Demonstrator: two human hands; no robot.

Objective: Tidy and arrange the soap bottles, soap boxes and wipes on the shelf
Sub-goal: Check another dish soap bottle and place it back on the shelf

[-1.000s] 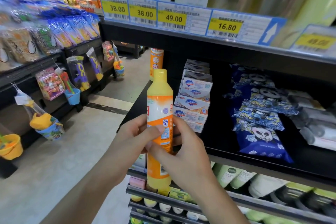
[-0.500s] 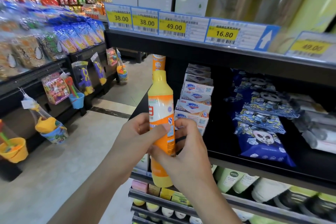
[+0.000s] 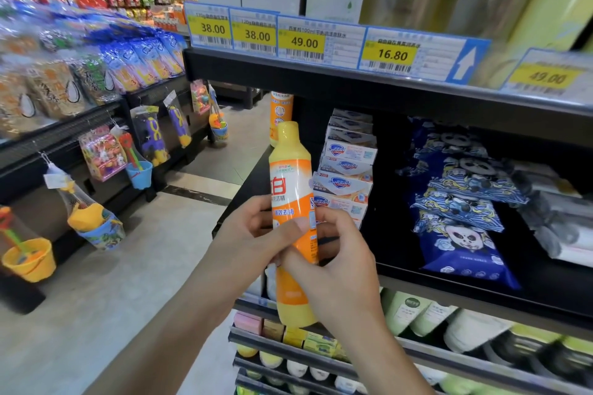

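Bottle [image 3: 293, 218] turned since earlier frame, label now front-facing. Gripped by left hand [image 3: 247, 234] and right hand [image 3: 333, 260], fingers curled round mid-body, in front of shelf [image 3: 481, 295], beside soap boxes [image 3: 348, 170]; probably orienting for placement.

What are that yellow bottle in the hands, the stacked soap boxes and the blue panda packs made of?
Bottle: likely smooth plastic, with a glossy printed orange wrap that catches the light. Soap boxes: apparently thin printed cardboard, with sharp folded edges and flat faces. Panda packs: soft plastic film, shiny and creased, sagging over each other.
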